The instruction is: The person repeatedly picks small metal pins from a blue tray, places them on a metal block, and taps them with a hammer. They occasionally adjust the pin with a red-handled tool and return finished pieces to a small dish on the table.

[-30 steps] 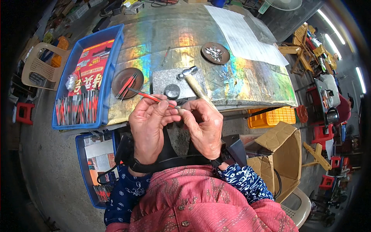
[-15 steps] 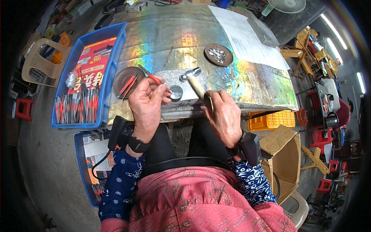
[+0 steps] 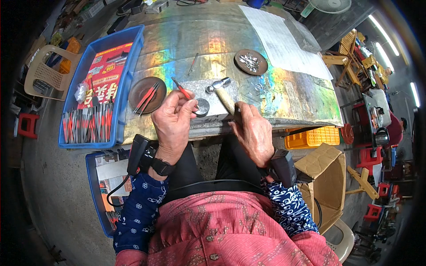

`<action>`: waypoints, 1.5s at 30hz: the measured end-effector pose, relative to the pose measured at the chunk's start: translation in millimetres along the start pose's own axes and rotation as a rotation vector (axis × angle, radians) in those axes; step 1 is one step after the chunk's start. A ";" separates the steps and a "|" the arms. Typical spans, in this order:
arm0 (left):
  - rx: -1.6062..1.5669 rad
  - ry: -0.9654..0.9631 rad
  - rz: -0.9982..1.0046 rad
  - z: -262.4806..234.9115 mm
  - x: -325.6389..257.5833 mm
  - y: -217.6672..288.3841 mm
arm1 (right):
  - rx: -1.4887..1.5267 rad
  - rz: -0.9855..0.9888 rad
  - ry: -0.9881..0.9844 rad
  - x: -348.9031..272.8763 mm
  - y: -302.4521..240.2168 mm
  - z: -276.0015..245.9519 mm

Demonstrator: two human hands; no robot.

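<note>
My left hand [image 3: 172, 126] pinches a slim red-and-black pen-shaped tool [image 3: 183, 90] between thumb and fingers, just left of a round dark metal block [image 3: 202, 107]. The tool's dark end points up and away from me. My right hand [image 3: 254, 132] is closed around the end of a hammer's wooden handle [image 3: 226, 100]; its metal head [image 3: 218, 84] rests on a grey plate [image 3: 195, 87] at the table's near edge. Left of my left hand, a brown dish [image 3: 137, 88] holds several similar red-and-black tools [image 3: 146, 98].
On the left, a blue tray [image 3: 133, 66] carries many such tools and a red printed sheet. Another brown dish [image 3: 265, 64] with small shiny metal pieces stands farther back, near loose pieces [image 3: 259, 91] and white sheeting [image 3: 284, 40]. A cardboard box [image 3: 328, 186] sits at lower right.
My left hand has shifted slightly right and toward me. The tool in it has moved right, away from the dish, and stands a little steeper. My right hand stays on the hammer handle.
</note>
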State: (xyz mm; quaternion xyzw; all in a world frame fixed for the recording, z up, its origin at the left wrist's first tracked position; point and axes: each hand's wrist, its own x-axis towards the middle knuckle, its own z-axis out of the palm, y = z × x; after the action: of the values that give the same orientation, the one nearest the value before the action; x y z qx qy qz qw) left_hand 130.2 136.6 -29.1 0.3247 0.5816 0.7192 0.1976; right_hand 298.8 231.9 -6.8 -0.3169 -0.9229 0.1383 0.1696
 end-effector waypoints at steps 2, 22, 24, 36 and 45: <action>0.039 -0.002 0.017 0.4 -1.0 -0.5 | -0.004 -0.005 0.008 0.0 0.8 2.2; 0.495 0.008 0.385 3.9 -7.7 4.7 | 0.201 -0.234 0.180 -12.3 -63.2 -115.6; 0.499 0.008 0.390 3.9 -8.0 5.2 | 0.203 -0.298 0.197 -11.1 -65.8 -118.4; 0.495 0.001 0.406 3.5 -5.2 6.2 | 0.233 -0.165 0.015 -7.8 -59.0 -113.8; 0.484 -0.001 0.390 4.0 -7.0 3.4 | 0.217 -0.333 0.257 -10.2 -74.1 -138.6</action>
State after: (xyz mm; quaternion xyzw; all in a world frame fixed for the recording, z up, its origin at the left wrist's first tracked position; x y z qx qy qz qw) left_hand 138.3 133.9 -27.0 0.4682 0.6626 0.5840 -0.0269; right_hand 322.0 189.6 143.1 -0.1552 -0.9130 0.1656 0.3391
